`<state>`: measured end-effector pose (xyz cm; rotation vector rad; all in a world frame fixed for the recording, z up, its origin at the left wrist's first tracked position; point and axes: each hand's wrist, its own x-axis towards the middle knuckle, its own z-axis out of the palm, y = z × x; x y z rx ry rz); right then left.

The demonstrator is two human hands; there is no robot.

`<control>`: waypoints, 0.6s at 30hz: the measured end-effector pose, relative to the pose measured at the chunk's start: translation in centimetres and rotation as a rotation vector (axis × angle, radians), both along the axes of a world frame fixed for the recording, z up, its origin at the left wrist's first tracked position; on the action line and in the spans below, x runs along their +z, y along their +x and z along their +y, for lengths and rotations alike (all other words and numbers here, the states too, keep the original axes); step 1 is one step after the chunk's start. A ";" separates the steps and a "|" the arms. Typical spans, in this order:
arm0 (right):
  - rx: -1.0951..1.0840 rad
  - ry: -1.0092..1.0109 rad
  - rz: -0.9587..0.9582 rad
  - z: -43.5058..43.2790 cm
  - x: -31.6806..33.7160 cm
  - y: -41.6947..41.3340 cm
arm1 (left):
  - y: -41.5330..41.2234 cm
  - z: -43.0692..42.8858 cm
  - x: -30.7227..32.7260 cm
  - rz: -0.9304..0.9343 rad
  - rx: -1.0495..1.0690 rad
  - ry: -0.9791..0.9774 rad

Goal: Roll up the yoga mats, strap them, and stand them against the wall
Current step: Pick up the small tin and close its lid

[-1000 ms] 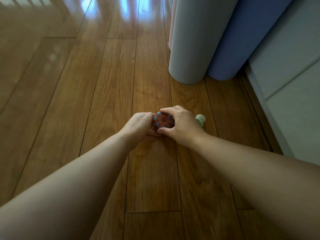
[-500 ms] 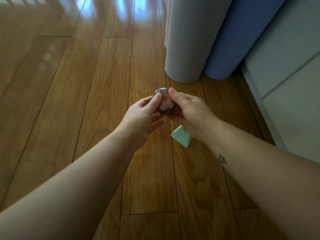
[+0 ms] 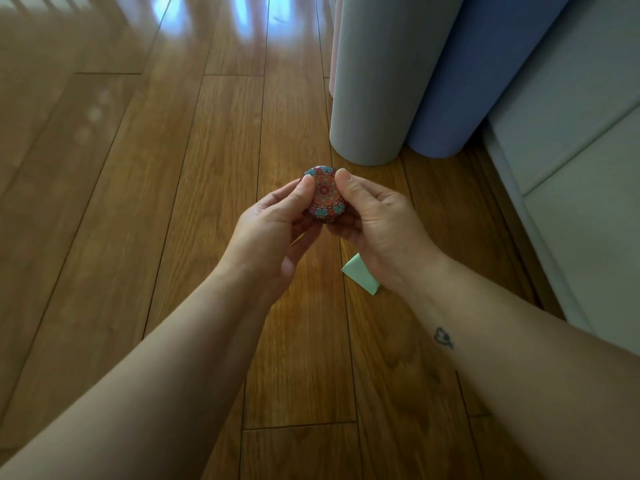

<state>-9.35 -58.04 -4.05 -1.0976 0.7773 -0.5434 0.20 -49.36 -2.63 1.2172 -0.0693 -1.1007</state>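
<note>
Both hands met near the centre of the view, raised over the wooden floor (image 3: 138, 237), around a small round disc (image 3: 325, 197) patterned in red and teal. The left hand (image 3: 273, 230) pinched its nine o'clock edge, with the thumb on the face and the fingers curled behind. The right hand (image 3: 377, 220) pinched its three o'clock edge the same way, thumb tip at the rim. At one o'clock from the hands a grey rolled mat (image 3: 377, 81) stood upright on the floor. A blue rolled mat (image 3: 464, 81) touched its three o'clock side, just beside the pale wall panel (image 3: 571, 116). A sliver of pink mat (image 3: 331, 46) showed at the grey one's nine o'clock edge. A folded pale-green piece (image 3: 360, 277) lay on the floor at five o'clock from the disc, partly hidden by the right wrist.
</note>
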 end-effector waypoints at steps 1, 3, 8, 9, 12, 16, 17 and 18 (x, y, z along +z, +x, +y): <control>0.070 0.006 0.013 -0.2 -0.2 -0.3 | -0.1 0.1 -0.3 0.013 -0.013 0.021; 0.215 -0.114 0.168 -0.6 -0.4 -0.8 | -0.4 0.5 -0.9 0.068 -0.006 0.068; 0.623 -1.081 1.050 -2.5 -2.8 -3.8 | -0.2 0.5 -1.6 0.161 0.097 0.127; 0.714 -1.069 1.129 -2.7 -3.3 -4.3 | -0.2 0.4 -1.7 0.157 0.101 0.131; 0.739 -1.094 1.143 -2.7 -4.0 -5.2 | -0.5 0.1 -2.1 0.134 0.087 0.155; 0.638 -1.342 1.078 -2.3 -3.7 -5.0 | -0.7 -0.2 -1.8 0.144 0.098 0.166; 0.611 -1.367 1.061 -2.2 -3.5 -5.0 | -0.8 0.0 -1.6 0.147 0.103 0.168; 0.579 -1.364 1.047 -2.0 -3.3 -4.9 | -1.0 0.2 -1.2 0.146 0.108 0.175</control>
